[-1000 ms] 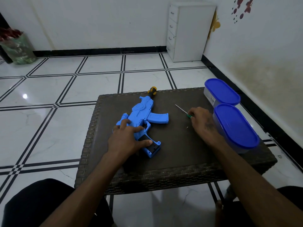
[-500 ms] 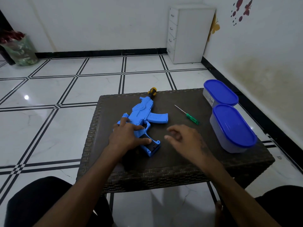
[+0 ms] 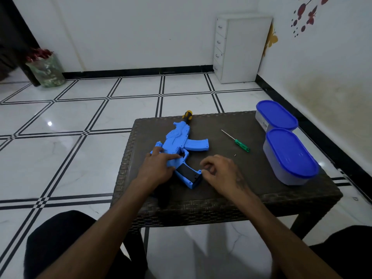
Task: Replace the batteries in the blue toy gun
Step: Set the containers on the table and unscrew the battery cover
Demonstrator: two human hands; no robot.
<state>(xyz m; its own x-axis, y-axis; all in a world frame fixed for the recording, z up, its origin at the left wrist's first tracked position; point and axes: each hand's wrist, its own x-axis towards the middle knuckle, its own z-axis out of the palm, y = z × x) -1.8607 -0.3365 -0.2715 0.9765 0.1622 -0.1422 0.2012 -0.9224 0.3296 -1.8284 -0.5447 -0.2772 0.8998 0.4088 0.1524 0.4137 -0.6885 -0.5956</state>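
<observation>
The left hand (image 3: 156,168) is covering the rear body of the blue toy gun (image 3: 181,148), so the part under its palm is staying out of sight, and whether the right hand (image 3: 219,172), curled beside the gun's grip, is touching it cannot be told. A tiny speck (image 3: 235,155) is lying just right of the gun, too small to identify. The wall decals (image 3: 308,13) far behind the gun are being cut off by the top edge.
</observation>
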